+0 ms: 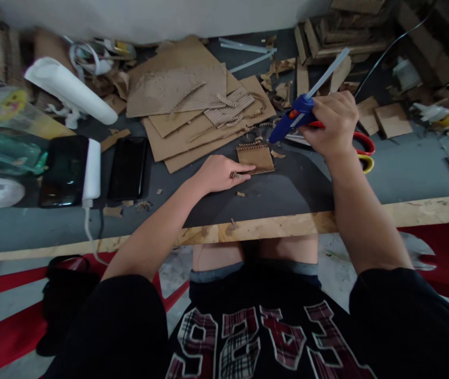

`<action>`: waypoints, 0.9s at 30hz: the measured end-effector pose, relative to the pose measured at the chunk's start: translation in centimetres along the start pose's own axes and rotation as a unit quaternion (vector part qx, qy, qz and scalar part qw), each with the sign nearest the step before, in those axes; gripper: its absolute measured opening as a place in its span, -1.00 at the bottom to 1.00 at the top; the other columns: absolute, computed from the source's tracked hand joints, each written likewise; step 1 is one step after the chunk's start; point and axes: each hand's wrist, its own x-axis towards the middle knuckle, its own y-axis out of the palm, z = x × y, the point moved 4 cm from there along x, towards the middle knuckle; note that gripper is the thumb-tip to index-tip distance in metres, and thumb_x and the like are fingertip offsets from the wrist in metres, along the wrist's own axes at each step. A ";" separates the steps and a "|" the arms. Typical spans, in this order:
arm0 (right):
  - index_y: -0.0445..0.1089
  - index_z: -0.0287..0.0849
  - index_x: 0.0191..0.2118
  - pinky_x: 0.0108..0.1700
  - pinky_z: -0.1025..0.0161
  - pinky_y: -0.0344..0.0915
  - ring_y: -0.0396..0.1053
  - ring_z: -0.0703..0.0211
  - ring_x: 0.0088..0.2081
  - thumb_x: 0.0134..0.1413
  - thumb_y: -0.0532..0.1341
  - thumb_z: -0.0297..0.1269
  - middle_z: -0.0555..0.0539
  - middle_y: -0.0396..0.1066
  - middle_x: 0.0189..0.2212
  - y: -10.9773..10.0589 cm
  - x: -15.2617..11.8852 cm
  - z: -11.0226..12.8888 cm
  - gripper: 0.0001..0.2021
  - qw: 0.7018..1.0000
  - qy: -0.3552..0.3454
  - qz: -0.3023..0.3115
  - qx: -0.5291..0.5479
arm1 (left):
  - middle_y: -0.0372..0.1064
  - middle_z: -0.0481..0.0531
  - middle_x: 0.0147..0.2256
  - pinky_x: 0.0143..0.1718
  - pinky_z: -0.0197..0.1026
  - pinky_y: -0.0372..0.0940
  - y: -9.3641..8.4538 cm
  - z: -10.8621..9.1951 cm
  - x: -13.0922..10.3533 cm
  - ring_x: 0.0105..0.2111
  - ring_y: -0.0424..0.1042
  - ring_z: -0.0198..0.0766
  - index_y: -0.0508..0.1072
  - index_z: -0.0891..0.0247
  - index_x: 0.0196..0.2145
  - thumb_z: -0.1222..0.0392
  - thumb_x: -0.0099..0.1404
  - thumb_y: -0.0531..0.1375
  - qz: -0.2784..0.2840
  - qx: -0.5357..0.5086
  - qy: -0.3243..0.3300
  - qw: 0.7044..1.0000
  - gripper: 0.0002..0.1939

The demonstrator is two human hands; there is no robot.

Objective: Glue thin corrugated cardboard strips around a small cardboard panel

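My right hand (pixel 335 123) is closed around a blue hot glue gun (pixel 291 120) with a long clear glue stick out of its back. The gun's nozzle points down and left, just above and right of a small cardboard piece (pixel 255 157). That piece lies on the dark tabletop, with wavy corrugated strips along its far and near edges. At its near left edge my left hand (pixel 220 173) holds it, index finger along the near strip and another finger beside it. Scissors (pixel 363 145) with red handles lie partly hidden behind my right wrist, with a yellow handle nearby.
Cardboard sheets (pixel 177 89) are stacked behind my hands. Spare glue sticks (pixel 246 48) lie at the back. To the left are a black phone (pixel 128 168), a white power bank (pixel 92 171) with a cable and a plastic bottle (pixel 15 150). The table's wooden edge (pixel 248 230) runs before me.
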 end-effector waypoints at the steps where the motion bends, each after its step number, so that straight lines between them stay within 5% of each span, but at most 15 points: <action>1: 0.42 0.05 0.03 0.12 -0.21 0.18 0.35 -0.15 0.06 0.25 0.05 -0.05 -0.12 0.49 0.01 0.0 0.0 0.0 -0.66 1.000 0.001 0.005 -0.005 | 0.60 -0.01 -0.44 -0.49 -0.29 0.11 0.0 0.0 0.0 -0.55 0.45 -0.32 0.51 0.00 0.08 -0.07 0.43 0.06 -0.002 0.003 0.002 1.000 -0.62; 8: 0.36 0.07 0.10 0.15 -0.15 0.16 0.33 -0.10 0.10 0.29 0.00 -0.07 -0.09 0.45 0.09 0.4 0.0 -0.1 -0.63 0.999 -0.010 0.027 -0.025 | 0.62 -0.01 -0.37 -0.46 -0.29 0.11 0.0 0.0 -0.1 -0.52 0.47 -0.33 0.51 -0.01 0.08 -0.06 0.42 0.05 -0.009 0.011 0.004 1.000 -0.61; 13: 0.43 -0.04 0.00 0.11 -0.20 0.18 0.39 -0.10 0.03 0.28 0.03 -0.08 -0.17 0.51 0.01 0.8 0.2 -0.4 -0.67 1.000 -0.021 -0.010 0.001 | 0.62 0.00 -0.38 -0.48 -0.29 0.10 0.0 -0.1 -0.1 -0.54 0.46 -0.33 0.51 -0.01 0.08 -0.05 0.43 0.04 -0.006 0.000 0.003 1.000 -0.61; 21: 0.42 0.17 0.00 0.11 -0.31 0.13 0.34 -0.18 0.08 0.23 0.05 0.04 -0.05 0.52 -0.02 0.6 0.0 -0.7 -0.67 0.997 -0.009 -0.013 0.076 | 0.59 0.01 -0.45 -0.48 -0.26 0.13 -0.3 -0.3 0.0 -0.55 0.45 -0.30 0.53 0.04 0.06 -0.03 0.44 0.03 -0.004 0.004 0.001 1.000 -0.61; 27: 0.46 0.07 -0.01 0.13 -0.23 0.11 0.36 -0.12 0.03 0.25 0.01 0.03 -0.11 0.52 -0.01 0.7 0.2 -0.9 -0.62 0.997 -0.027 -0.033 0.064 | 0.57 0.01 -0.48 -0.48 -0.27 0.12 -0.1 -0.1 0.0 -0.56 0.44 -0.28 0.51 0.02 0.09 -0.06 0.44 0.02 0.025 0.003 -0.017 1.000 -0.59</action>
